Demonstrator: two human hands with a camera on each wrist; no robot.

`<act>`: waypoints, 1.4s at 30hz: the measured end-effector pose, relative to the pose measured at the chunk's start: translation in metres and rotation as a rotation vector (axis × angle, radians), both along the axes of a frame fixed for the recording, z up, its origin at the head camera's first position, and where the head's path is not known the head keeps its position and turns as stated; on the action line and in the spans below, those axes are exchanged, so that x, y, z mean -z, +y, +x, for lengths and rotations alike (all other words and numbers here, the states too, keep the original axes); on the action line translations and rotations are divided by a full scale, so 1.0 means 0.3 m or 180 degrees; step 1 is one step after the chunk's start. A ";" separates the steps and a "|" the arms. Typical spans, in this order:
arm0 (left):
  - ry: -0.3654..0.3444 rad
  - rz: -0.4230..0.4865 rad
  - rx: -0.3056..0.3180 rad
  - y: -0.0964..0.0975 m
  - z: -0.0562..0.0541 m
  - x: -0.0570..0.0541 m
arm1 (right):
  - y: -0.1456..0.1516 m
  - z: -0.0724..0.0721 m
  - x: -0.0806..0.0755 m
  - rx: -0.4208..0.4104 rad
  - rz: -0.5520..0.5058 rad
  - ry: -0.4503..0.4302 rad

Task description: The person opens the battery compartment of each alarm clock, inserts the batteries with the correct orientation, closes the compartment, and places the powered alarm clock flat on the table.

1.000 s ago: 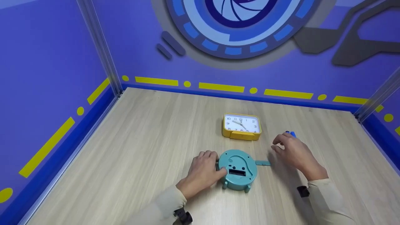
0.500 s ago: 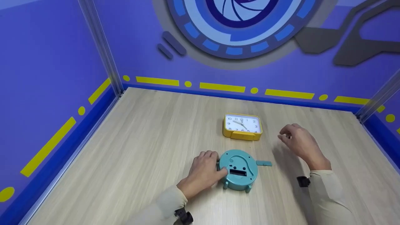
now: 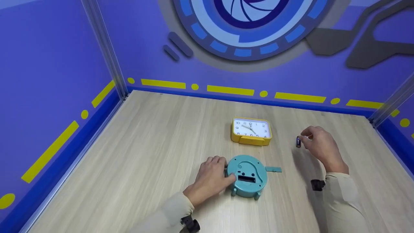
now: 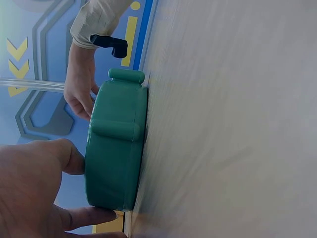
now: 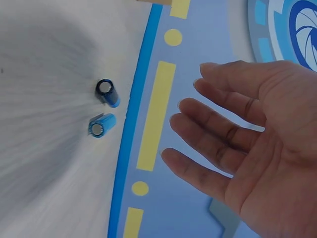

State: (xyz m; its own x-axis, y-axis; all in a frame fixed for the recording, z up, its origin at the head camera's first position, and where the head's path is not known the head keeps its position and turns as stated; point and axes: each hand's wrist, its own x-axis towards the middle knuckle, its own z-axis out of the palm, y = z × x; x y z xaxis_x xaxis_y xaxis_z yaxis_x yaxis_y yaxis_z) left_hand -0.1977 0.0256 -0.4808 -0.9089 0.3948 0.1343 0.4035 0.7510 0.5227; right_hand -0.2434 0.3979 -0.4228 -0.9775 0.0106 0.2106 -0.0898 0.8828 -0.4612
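Note:
My left hand (image 3: 212, 174) grips the left side of a round teal alarm clock (image 3: 247, 161), thumb over its upturned back and fingers along the side. The clock lies face down, its battery slot uncovered and feet towards me. A teal battery cover (image 3: 273, 169) lies just right of it. My right hand (image 3: 321, 145) hovers at the right, fingers loosely bent and nothing between them in the right wrist view. A dark battery (image 3: 298, 141) is right by its fingertips. The right wrist view shows this dark battery (image 5: 107, 92) beside a light blue battery (image 5: 102, 125), both on the table.
Behind the teal clock, a yellow rectangular alarm clock (image 3: 251, 131) lies face up. The wooden table (image 3: 161, 139) is bounded by blue-purple panels (image 3: 145, 58) at the back and sides, with metal posts (image 3: 106, 48) in the corners.
My right hand has shifted to the right and slightly away from me, uncovering the dark battery. The blue battery seen earlier is hidden in the head view. My left hand stays on the clock.

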 end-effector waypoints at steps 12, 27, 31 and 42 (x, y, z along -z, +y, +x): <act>0.0089 -0.0029 0.0023 0.001 0.006 0.005 | 0.004 -0.023 0.041 0.0194 0.0006 0.0215; -0.0008 0.0009 0.0015 0.001 0.004 0.003 | 0.014 -0.042 0.094 0.0035 0.0077 -0.0368; -0.0015 0.0011 0.0020 0.001 0.003 0.000 | 0.010 -0.044 0.104 -0.0017 0.0119 -0.0333; 0.0033 -0.0040 -0.0029 -0.003 0.001 0.001 | 0.011 -0.053 0.118 -0.0063 0.0211 -0.0347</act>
State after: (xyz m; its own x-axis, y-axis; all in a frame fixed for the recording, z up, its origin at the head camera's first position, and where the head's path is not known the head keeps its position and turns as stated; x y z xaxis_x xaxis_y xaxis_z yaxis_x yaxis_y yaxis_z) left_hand -0.1974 0.0247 -0.4810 -0.9110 0.3883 0.1389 0.4020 0.7611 0.5091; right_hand -0.2592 0.4011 -0.4583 -0.9945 -0.0192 0.1027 -0.0599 0.9101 -0.4100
